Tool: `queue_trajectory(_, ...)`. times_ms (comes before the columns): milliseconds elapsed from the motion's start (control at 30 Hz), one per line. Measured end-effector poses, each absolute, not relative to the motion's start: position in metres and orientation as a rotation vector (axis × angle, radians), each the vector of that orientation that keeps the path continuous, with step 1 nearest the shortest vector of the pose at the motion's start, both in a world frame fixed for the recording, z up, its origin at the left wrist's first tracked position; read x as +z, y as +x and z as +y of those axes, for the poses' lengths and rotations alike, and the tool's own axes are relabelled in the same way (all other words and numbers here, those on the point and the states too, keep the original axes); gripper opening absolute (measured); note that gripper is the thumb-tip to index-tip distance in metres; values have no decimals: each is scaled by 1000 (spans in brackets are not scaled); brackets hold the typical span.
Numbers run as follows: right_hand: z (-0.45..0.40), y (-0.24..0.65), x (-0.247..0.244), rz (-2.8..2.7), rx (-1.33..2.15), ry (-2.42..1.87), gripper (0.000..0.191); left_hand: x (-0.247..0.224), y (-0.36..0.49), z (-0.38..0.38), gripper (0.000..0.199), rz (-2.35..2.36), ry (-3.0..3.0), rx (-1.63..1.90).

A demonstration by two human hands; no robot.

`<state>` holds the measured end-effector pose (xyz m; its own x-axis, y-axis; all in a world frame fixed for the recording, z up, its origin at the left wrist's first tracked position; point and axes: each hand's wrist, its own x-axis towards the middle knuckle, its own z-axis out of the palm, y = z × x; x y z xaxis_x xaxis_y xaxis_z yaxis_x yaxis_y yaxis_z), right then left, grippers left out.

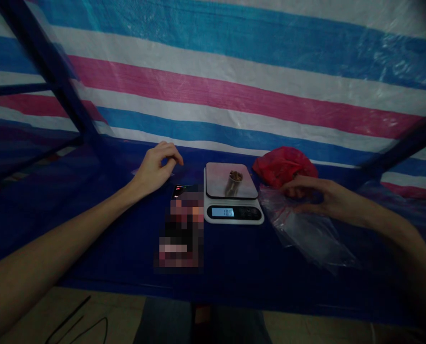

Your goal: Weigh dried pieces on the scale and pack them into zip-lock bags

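A white digital scale (209,217) with a lit display stands in the middle of the blue table. On its metal plate is a small cup (234,181) filled with brown pieces. My left hand (157,167) rests left of the scale with curled fingers, thumb apart from them, nothing in it. My right hand (311,193) is over clear plastic bags (306,234) right of the scale, beside a red plastic bag (286,165). Its thumb and fingers are apart, and no object shows between them.
A blurred-out phone-like object (180,229) lies left of the scale, near the blue table's (234,282) front edge. Behind stands a striped plastic sheet (213,91), with dark frame bars at both sides. Cables lie on the floor at lower left.
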<state>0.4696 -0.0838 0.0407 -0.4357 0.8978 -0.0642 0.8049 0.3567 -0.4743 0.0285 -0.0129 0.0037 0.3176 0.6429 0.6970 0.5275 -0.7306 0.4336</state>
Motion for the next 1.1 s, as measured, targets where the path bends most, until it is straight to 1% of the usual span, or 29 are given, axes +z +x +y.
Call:
queue_trajectory(33, -85, 469, 39, -2425, 701, -1484, 38, 4, 29, -13, 26, 1095, 2443, 1389)
queue_trajectory(67, -85, 468, 37, -2451, 772, -1416, 36, 3, 29, -13, 26, 1097, 2441, 1391)
queue_trajectory(133, -85, 464, 31, -2502, 921, -1304, 26, 3, 29, -13, 26, 1104, 2435, 1390)
queue_trajectory(200, -83, 462, 25, -2528, 962, -1245, 21, 3, 28, -13, 26, 1115, 2427, 1382)
queue_trajectory(333, -83, 458, 25, -2499, 855, -1199, 21, 5, 29, -14, 26, 1131, 2417, 1368)
queue_trajectory(500, -88, 447, 34, -2400, 851, -1240, 15, 6, 31, -16, 25, 1113, 2411, 1356)
queue_trajectory(733, -88, 435, 37, -2190, 661, -1328, 12, 11, 34, -22, 26, 1118, 2422, 1337)
queue_trajectory(833, -88, 437, 42, -2134, 624, -1394, 14, 17, 38, -27, 27, 1113, 2412, 1355)
queue_trajectory(900, -87, 445, 45, -2095, 660, -1455, 17, 20, 42, -31, 26, 1102, 2373, 1376)
queue_trajectory(1000, -87, 463, 50, -2007, 826, -1529, 26, 19, 46, -38, 23, 1036, 2218, 1413)
queue_trajectory(1100, -88, 470, 59, -1916, 989, -1439, 35, 19, 50, -43, 24, 950, 2047, 1441)
